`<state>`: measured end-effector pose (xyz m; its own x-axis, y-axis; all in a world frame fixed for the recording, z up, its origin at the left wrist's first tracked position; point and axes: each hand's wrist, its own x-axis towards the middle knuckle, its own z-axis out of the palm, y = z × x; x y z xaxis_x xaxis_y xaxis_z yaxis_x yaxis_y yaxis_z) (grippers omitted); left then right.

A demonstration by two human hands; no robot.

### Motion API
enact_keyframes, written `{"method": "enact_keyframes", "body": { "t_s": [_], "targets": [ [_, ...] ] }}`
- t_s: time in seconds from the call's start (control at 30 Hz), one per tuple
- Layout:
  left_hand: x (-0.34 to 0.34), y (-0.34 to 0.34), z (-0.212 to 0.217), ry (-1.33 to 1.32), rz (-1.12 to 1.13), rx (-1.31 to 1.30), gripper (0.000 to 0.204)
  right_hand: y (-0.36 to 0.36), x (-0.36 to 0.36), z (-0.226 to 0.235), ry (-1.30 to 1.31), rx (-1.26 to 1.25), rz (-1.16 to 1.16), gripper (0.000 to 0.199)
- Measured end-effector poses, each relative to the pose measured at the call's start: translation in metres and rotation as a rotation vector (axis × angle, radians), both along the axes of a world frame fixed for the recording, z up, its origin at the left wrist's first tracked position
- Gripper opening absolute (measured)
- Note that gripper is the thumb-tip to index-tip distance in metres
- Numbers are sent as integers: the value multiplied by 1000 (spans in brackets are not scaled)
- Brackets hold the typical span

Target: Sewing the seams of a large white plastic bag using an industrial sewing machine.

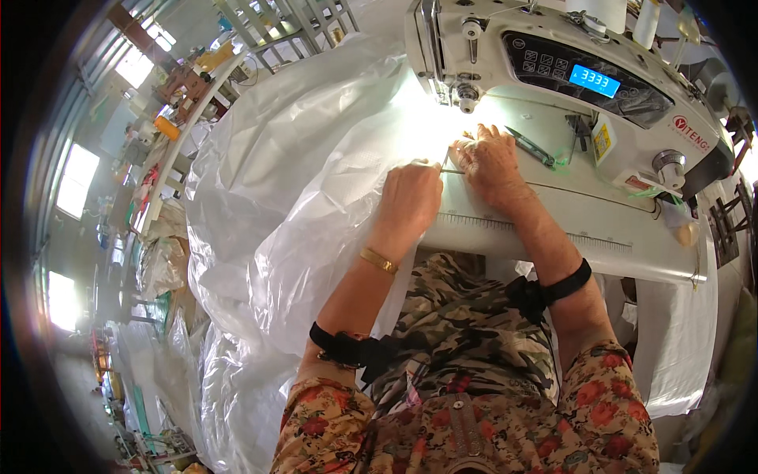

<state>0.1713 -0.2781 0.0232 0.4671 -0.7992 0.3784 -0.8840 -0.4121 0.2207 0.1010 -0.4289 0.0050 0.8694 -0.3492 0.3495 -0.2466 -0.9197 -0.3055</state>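
A large sheet of shiny, translucent white plastic (268, 197) is bunched across the left side and runs up to the sewing machine (568, 59). At its right edge, my left hand (410, 197) is closed with the fingers curled, gripping the sheet. My right hand (488, 162) lies just right of it on the machine bed, below the needle area (466, 99). Its fingers are bent and pinched together; what they hold is lost in the lamp's glare. A thin dark strip (452, 171) shows between the two hands.
Dark thread snips (533, 148) lie on the bed right of my right hand, beside green thread (562, 164). A ruler scale (482, 221) runs along the front edge. Thread cones (646, 24) stand on top of the machine. A cluttered table (178, 150) is at far left.
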Motion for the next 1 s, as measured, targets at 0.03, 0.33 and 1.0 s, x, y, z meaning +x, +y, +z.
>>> {"method": "enact_keyframes", "body": {
  "t_s": [0.03,0.33,1.0],
  "targets": [
    [0,1,-1,-1,6,3,17,2,1,0,2,-34,-18,31],
    [6,2,-1,54,-39,14,14,12,0,-1,57,-100,-5,34],
    [3,9,0,-183,-105,53,18,0,8,-27,-198,-276,65,26]
  ]
}}
